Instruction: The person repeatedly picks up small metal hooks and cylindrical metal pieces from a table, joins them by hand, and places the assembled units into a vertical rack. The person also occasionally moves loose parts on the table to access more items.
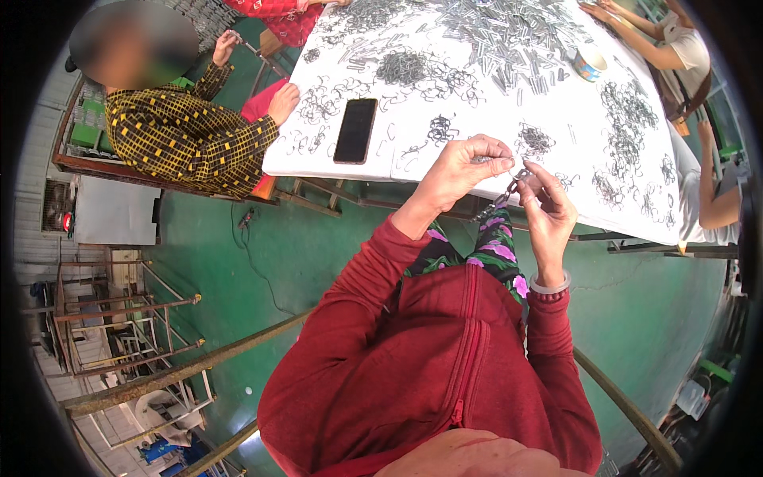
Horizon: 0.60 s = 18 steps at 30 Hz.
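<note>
A short dark metal chain (509,191) hangs at the table's near edge, its lower end dangling over my lap. My right hand (550,215) pinches it near the top between thumb and fingertips. Close beside it, my left hand (465,173) is closed, thumb pressed against the fingers. A small metal bit seems to sit in that pinch, too small to make out. Just beyond my hands, a small heap of dark metal links (535,139) lies on the white tabletop (477,119). Another little cluster of links (442,129) rests beyond my left hand.
A black phone (355,131) lies to the left. Farther back are a dense pile of links (401,68), many loose grey metal strips (517,40) and a paper tub (589,63). Scattered links (624,119) cover the right side. Co-workers sit left, right and at the far left corner.
</note>
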Available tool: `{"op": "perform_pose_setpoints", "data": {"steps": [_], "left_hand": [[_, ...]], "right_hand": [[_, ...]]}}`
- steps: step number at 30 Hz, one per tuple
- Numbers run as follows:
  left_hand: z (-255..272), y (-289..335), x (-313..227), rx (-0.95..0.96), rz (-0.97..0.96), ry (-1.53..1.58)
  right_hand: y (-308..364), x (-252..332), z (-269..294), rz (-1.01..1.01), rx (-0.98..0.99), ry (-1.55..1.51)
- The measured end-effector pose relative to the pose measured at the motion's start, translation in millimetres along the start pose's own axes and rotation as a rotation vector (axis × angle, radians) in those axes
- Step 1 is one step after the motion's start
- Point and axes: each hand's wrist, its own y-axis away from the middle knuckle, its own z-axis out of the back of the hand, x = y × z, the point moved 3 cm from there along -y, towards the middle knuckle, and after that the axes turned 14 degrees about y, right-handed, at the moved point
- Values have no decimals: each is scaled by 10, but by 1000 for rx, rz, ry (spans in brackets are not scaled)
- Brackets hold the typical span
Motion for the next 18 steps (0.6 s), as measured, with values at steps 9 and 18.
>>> {"op": "perform_pose_setpoints", "data": {"steps": [9,18], "left_hand": [[-362,-66,-165,26,-131,140],[-990,-399,-408,235,-235,4]], "right_hand": [[-67,177,73,195,-103,170],[-96,749,885,200,-384,-104]]}}
